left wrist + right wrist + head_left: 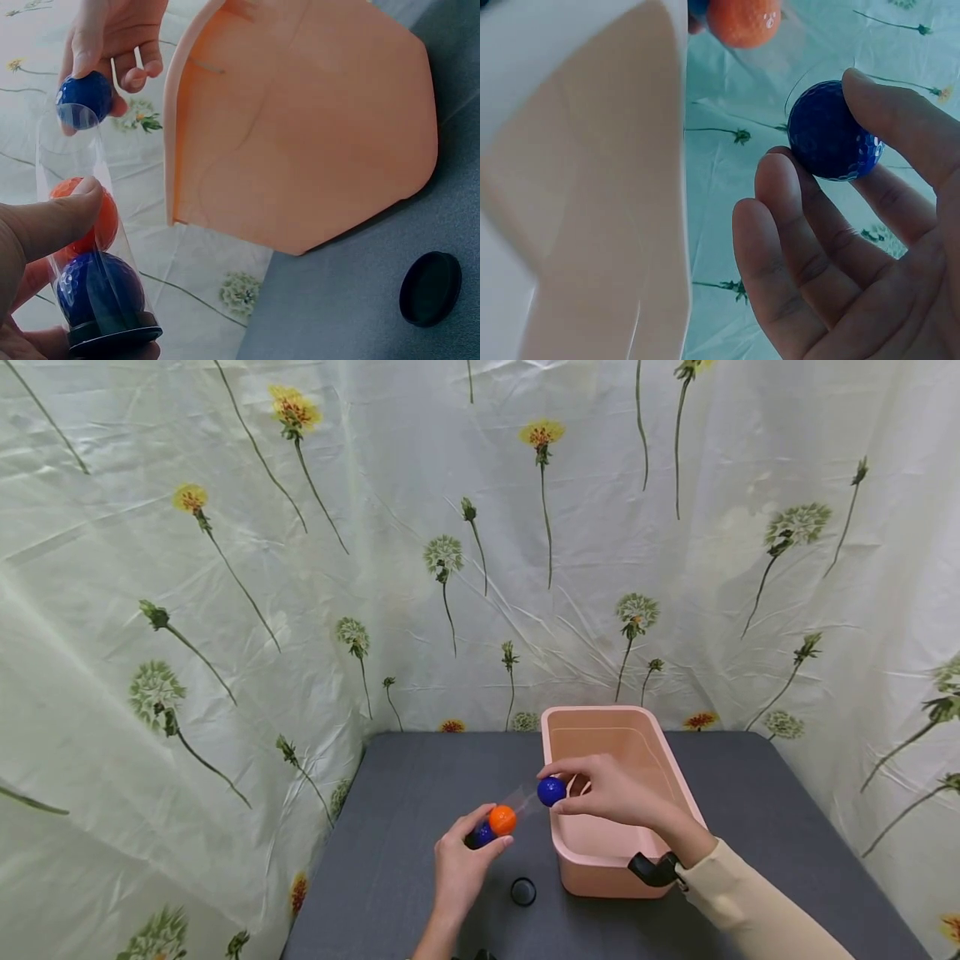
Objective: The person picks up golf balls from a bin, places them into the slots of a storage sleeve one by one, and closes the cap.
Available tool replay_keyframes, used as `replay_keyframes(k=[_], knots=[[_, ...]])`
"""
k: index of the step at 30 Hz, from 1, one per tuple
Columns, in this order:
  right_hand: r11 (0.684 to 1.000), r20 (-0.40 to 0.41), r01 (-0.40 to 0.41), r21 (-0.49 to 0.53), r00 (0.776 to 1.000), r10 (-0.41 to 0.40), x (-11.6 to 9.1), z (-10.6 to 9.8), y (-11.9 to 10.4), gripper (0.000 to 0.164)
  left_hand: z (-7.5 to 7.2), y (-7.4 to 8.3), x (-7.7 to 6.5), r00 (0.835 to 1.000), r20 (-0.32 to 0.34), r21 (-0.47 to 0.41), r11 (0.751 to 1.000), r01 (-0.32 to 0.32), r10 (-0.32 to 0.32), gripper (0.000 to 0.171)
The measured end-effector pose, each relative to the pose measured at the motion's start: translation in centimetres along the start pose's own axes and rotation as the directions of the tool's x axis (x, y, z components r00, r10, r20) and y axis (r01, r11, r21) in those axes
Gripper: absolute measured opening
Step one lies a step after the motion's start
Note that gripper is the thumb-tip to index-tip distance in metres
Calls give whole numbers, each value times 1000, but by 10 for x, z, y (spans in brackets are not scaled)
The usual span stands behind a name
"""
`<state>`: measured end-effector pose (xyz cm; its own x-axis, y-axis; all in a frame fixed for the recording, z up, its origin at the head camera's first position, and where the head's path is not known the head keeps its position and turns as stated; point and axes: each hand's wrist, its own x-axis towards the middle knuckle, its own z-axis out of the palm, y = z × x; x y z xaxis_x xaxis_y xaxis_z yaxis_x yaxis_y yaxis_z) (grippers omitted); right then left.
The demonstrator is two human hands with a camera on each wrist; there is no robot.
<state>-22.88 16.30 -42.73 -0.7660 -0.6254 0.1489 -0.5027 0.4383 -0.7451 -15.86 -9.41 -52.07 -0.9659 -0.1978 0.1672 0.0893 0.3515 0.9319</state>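
Left hand [461, 864]: one, fingers curled round a clear tube [71, 154], thumb laid along its wall beside the orange ball.

Clear tube: one, held above the table in the left hand, its lower end fitted with a black base [112, 341].

Contents of tube: blue ball [112, 296], dimpled, lowest, next to the base; orange ball [502, 820], directly above it.

Right hand [615, 789]: one, thumb and fingertips pinching a second blue ball [552, 791], the remaining fingers loosely bent.

Second blue ball: dimpled, at the upper end of the tube; whether any part is inside the mouth cannot be told.

Pink bin [600, 878]: one, rounded corners, standing on the dark grey table [420, 777], partly beneath the right hand.

Black cap [523, 892]: one, round, lying on the table just left of the bin.

Backdrop: pale curtain [375, 485], printed with dandelions
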Motion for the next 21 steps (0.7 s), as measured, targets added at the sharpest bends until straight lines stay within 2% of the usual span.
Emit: replay_keyframes(k=[6, 11, 21], knots=[[1000, -4, -9, 9, 1000, 10, 5, 10, -2, 40, 0, 0, -1, 1000, 12, -4, 1000, 20, -20, 46], [1000, 9, 6, 15, 1000, -6, 7, 16, -5, 42, 0, -3, -2, 1000, 16, -17, 1000, -3, 3, 48], [999, -4, 14, 49, 1000, -14, 1, 23, -11, 45, -4, -11, -2, 1000, -28, -98, 995, 0, -3, 44]])
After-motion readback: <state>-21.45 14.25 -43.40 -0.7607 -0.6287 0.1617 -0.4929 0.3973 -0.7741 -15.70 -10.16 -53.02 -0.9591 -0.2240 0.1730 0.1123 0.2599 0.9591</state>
